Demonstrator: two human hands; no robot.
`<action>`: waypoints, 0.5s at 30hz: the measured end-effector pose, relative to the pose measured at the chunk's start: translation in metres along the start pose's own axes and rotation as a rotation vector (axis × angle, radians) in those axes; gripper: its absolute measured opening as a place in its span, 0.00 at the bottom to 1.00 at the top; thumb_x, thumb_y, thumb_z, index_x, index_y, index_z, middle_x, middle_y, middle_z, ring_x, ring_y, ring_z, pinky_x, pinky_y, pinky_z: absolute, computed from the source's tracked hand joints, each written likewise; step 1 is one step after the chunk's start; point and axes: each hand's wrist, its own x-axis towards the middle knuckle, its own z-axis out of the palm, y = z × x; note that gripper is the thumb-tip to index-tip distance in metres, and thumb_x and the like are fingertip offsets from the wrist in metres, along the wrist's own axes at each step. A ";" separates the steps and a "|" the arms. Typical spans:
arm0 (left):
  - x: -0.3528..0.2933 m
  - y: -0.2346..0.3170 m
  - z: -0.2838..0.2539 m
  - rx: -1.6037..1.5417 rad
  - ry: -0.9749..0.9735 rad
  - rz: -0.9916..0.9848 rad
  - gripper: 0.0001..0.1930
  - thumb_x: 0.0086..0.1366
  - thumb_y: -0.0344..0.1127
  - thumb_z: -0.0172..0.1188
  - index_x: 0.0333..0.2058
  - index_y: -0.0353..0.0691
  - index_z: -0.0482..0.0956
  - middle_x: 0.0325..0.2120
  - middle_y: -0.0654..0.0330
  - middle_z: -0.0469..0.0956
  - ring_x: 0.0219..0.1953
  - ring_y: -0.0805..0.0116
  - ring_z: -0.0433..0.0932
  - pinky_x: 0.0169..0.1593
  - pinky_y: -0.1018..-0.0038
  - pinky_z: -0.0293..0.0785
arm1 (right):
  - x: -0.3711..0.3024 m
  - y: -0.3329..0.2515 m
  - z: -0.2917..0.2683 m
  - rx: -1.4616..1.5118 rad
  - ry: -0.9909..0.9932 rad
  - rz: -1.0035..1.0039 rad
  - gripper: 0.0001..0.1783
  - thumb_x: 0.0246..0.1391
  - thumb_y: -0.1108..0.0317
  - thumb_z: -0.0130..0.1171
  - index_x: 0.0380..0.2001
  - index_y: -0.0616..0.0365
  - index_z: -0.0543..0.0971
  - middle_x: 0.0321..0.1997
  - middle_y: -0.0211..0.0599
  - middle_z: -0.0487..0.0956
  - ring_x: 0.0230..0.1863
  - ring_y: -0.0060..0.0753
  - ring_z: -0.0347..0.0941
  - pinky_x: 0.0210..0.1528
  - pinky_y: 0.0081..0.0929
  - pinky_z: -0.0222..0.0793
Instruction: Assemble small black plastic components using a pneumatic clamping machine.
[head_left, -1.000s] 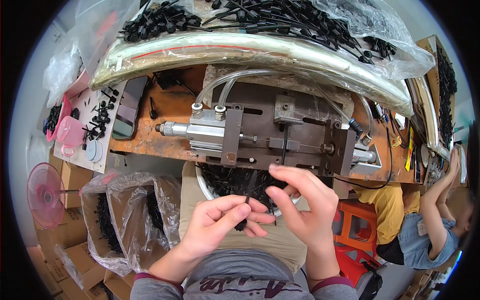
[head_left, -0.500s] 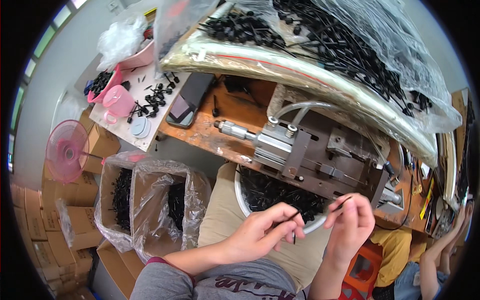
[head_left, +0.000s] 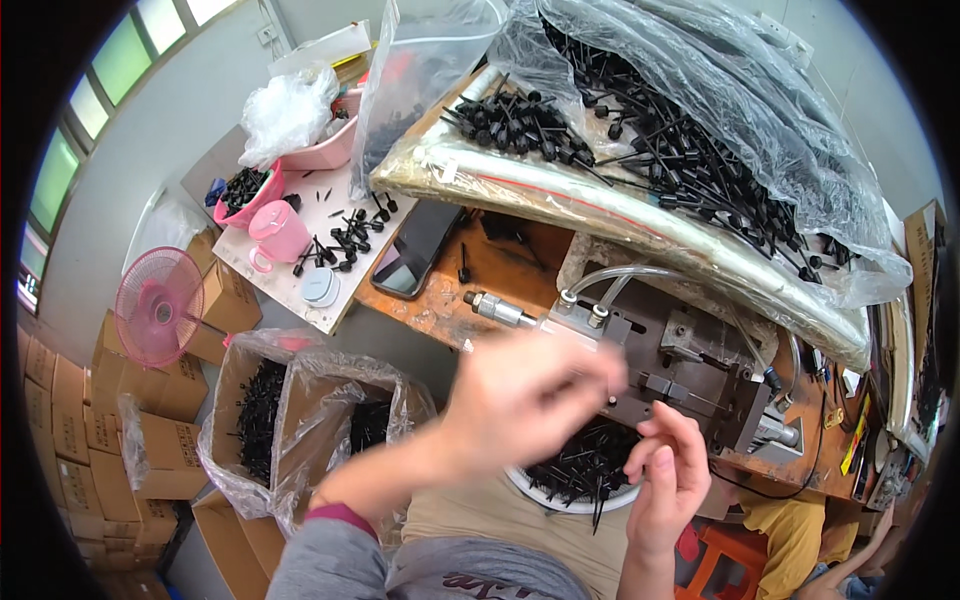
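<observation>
My left hand (head_left: 530, 395) is smeared by motion over the near left part of a metal clamping fixture (head_left: 690, 375) with an air cylinder; whether it holds anything I cannot make out. Lower and to the right, my right hand (head_left: 668, 480) has its fingers loosely curled and apart, with nothing visible between them. It is beside the rim of a white basin (head_left: 560, 503) on my lap. Thin black stemmed parts (head_left: 585, 460) fill the basin, and one stem sticks out over its near rim.
A plastic-covered board (head_left: 620, 210) heaped with black parts lies across the back. At left are a phone (head_left: 418, 248), a pink cup (head_left: 278, 232), a pink fan (head_left: 158, 308) and lined cartons (head_left: 330, 405) of parts. An orange stool (head_left: 728, 560) and another person's arm (head_left: 862, 550) are at lower right.
My left hand has moved up and over the fixture. My right hand has dropped slightly, and the dark piece at its fingertips no longer shows. The whole view has shifted.
</observation>
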 end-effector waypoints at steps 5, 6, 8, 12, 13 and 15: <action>0.163 -0.005 -0.086 0.795 0.491 0.482 0.04 0.59 0.34 0.63 0.29 0.42 0.84 0.23 0.61 0.80 0.24 0.67 0.78 0.29 0.74 0.72 | -0.017 0.000 -0.023 -0.148 0.068 -0.025 0.12 0.57 0.76 0.55 0.44 0.69 0.75 0.41 0.41 0.72 0.29 0.19 0.70 0.29 0.14 0.67; 0.191 -0.012 -0.105 0.849 0.524 0.319 0.09 0.60 0.36 0.60 0.34 0.37 0.83 0.29 0.52 0.80 0.32 0.56 0.79 0.36 0.67 0.73 | -0.022 0.002 -0.023 -0.135 0.078 0.005 0.12 0.56 0.76 0.55 0.44 0.69 0.75 0.40 0.40 0.72 0.29 0.19 0.70 0.29 0.14 0.67; 0.236 -0.039 -0.147 0.724 0.554 0.010 0.15 0.61 0.40 0.60 0.40 0.33 0.79 0.32 0.50 0.81 0.36 0.57 0.79 0.41 0.66 0.73 | -0.031 0.002 -0.023 -0.132 0.102 0.055 0.12 0.56 0.78 0.54 0.44 0.68 0.75 0.39 0.39 0.73 0.29 0.18 0.70 0.29 0.14 0.68; 0.213 -0.030 -0.127 0.209 0.391 -0.172 0.14 0.73 0.38 0.41 0.40 0.40 0.75 0.26 0.69 0.72 0.24 0.81 0.62 0.30 0.83 0.60 | -0.044 0.004 -0.050 -0.243 0.195 0.046 0.13 0.57 0.79 0.53 0.46 0.67 0.73 0.39 0.39 0.74 0.29 0.17 0.69 0.31 0.13 0.68; 0.204 -0.029 -0.123 0.241 0.350 -0.156 0.13 0.73 0.37 0.43 0.39 0.38 0.76 0.27 0.67 0.74 0.26 0.80 0.65 0.32 0.82 0.63 | -0.046 0.003 -0.054 -0.247 0.202 0.051 0.13 0.57 0.78 0.52 0.46 0.67 0.72 0.37 0.39 0.75 0.28 0.17 0.68 0.30 0.13 0.67; 0.186 -0.033 -0.118 0.304 0.279 -0.136 0.13 0.73 0.34 0.46 0.37 0.33 0.77 0.28 0.64 0.77 0.31 0.78 0.72 0.37 0.80 0.69 | -0.049 0.004 -0.063 -0.240 0.230 0.101 0.12 0.58 0.77 0.52 0.46 0.67 0.72 0.36 0.39 0.77 0.25 0.16 0.67 0.29 0.14 0.65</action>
